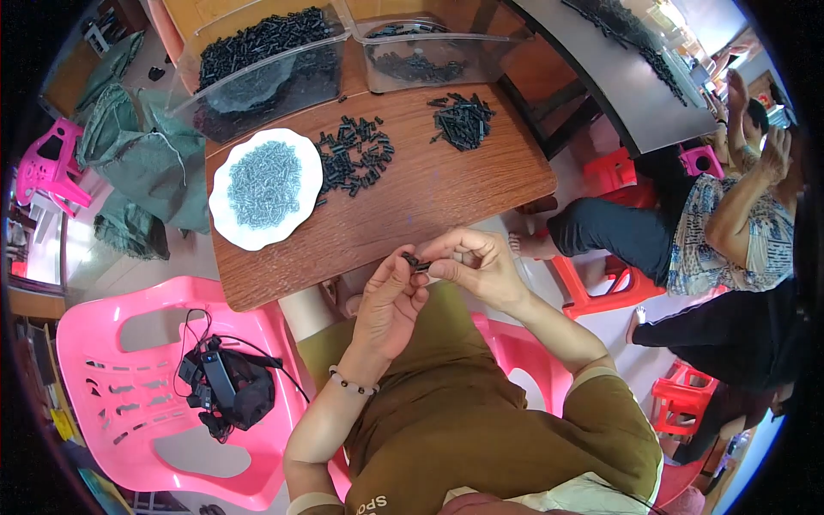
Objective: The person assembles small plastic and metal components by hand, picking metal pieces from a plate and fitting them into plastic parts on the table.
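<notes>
Just past the near edge of the brown wooden table, my two hands meet over my lap. My left hand (390,300) pinches a small black part (412,260) between thumb and fingers. Thumb and forefinger of my right hand (476,266) close on the same part or on one touching it; I cannot tell which. On the table, a white scalloped plate (225,216) holds many tiny clear pieces (266,182). Short black cylindrical pieces (356,154) lie scattered beside the plate, and slimmer black pieces (463,122) form a pile farther right.
Two clear plastic bins (275,94) with black parts stand along the table's far side. A pink chair (103,378) at left bears a black bag and cables (227,382). Green sacks (142,146) stand at far left. People sit at right near red stools (601,296).
</notes>
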Motion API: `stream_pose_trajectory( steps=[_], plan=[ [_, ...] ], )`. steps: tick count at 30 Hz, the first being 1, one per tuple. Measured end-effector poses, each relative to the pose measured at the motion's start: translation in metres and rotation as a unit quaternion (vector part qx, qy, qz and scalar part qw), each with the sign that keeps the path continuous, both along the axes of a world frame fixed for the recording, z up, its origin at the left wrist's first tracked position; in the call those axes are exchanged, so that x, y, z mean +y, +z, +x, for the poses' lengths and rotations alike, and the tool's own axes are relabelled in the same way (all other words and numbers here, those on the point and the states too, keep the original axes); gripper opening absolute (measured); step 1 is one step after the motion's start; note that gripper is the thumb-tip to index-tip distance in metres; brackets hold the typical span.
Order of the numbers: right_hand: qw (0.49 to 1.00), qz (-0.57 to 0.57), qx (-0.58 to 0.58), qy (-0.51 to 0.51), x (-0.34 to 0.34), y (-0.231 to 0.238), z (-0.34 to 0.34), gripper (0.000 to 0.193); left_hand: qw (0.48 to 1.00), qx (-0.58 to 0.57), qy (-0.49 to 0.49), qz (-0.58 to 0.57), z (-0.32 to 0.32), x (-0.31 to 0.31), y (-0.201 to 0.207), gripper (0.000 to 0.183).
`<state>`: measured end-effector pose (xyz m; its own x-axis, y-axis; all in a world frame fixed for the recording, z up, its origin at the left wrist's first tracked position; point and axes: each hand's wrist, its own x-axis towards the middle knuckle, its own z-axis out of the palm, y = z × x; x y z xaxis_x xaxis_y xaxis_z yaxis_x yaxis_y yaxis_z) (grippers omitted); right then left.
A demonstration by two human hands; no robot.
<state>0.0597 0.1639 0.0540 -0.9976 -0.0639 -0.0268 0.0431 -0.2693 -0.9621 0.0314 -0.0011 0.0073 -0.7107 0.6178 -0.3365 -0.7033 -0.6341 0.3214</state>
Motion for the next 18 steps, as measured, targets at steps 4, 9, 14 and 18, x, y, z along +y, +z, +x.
stream_pose_trajectory(
  steps=[4, 9, 14, 18],
  plan=[
    [0.999, 0.012, 0.032, -0.012, -0.001, -0.007, 0.006, 0.014, 1.000, 0.003, 0.000, -0.001, 0.002, 0.001, 0.002, 0.027],
    [1.000, 0.001, 0.002, -0.024, -0.005, 0.000, 0.009, 0.016, 1.000, 0.015, 0.000, 0.005, 0.004, 0.000, 0.002, 0.026],
    [0.996, -0.004, 0.018, -0.082, -0.013, 0.005, 0.011, 0.017, 1.000, 0.015, 0.002, 0.007, 0.005, 0.001, 0.004, 0.026],
    [0.997, 0.036, 0.039, -0.056, -0.009, 0.001, 0.012, 0.018, 1.000, 0.016, 0.011, 0.014, 0.004, 0.001, 0.001, 0.027]
  ],
)
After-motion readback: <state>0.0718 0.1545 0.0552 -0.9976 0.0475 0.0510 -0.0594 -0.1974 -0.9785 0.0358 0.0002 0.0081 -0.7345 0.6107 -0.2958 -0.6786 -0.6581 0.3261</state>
